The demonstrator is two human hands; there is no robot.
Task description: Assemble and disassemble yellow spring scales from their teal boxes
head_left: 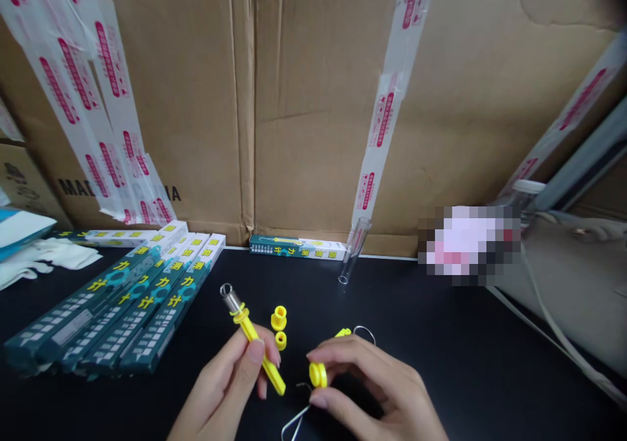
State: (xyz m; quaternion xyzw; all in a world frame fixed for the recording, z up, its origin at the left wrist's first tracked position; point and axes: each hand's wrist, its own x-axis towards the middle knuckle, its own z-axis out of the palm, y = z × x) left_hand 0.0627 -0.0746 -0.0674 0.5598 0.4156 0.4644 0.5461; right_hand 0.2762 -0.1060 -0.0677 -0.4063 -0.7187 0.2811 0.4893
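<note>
My left hand (228, 382) grips a yellow plastic rod (249, 330) with a short metal tube (232, 298) at its far end. My right hand (377, 382) pinches a round yellow plastic spool (318, 375) between thumb and fingers. Two small yellow plastic cups (279, 318) (281, 340) stand on the black table top (441, 336) between my hands. A wire loop (365, 334) and a small yellow piece (343, 332) lie just beyond my right hand. A bent wire (296, 423) lies below the spool, partly behind my right hand.
Several dark green boxes (117, 304) with yellow labels lie at the left, beside white gloves (44, 260). Another box (296, 247) and a glass tube (353, 251) stand against a taped cardboard wall (318, 101). A pixelated object (467, 245) and a beige bag (568, 284) sit at the right.
</note>
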